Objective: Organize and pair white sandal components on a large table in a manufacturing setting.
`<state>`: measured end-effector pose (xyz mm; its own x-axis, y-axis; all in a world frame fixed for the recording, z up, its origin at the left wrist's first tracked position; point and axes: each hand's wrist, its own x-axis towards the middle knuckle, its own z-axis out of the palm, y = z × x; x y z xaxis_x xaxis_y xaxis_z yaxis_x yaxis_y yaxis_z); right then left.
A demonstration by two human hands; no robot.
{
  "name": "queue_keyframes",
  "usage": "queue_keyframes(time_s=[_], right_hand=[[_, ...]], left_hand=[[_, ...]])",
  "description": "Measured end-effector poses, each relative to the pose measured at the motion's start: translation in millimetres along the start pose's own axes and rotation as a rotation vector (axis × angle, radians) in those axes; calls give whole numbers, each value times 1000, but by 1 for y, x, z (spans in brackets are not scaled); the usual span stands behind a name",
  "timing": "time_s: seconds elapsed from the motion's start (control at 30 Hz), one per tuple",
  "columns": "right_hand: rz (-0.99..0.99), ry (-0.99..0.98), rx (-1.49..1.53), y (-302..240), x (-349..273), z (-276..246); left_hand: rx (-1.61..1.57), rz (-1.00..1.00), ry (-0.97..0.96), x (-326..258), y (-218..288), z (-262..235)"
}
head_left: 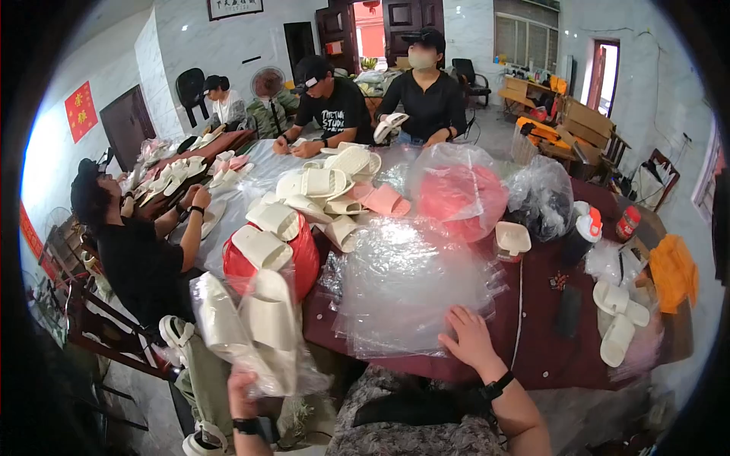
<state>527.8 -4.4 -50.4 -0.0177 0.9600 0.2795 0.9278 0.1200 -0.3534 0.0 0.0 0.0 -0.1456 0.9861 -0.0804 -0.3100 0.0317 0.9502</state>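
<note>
A pair of cream slippers (pixel 268 315) in a clear plastic bag is held up at the table's near left edge. My left hand (pixel 243 391) is closed around the lower end of that bag. On the table in front of me lies a stack of flat clear plastic bags (pixel 411 292). My right hand (pixel 468 342) rests on the stack's near right corner with its fingers apart, holding nothing. Beyond the bagged pair, loose cream slippers (pixel 323 182) are heaped on and behind a red plastic bag (pixel 306 254). Pink slippers (pixel 386 200) lie beside the heap.
Right of the stack are a clear bag with pink contents (pixel 460 190), a plastic tub (pixel 512 242), a dark bottle (pixel 579 235), a phone-like black slab (pixel 568 311) and more cream slippers (pixel 620 319). Several people sit around the table, one close on the left (pixel 144 251).
</note>
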Motion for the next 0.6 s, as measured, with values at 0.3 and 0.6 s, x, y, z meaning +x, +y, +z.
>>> queue_keyframes(time_s=[0.3, 0.6], right_hand=[[-9, 56, -40, 2, -5, 7], [-8, 36, -1, -1, -6, 6]], left_hand=[[547, -147, 132, 2, 24, -96], [1625, 203, 24, 34, -36, 16]])
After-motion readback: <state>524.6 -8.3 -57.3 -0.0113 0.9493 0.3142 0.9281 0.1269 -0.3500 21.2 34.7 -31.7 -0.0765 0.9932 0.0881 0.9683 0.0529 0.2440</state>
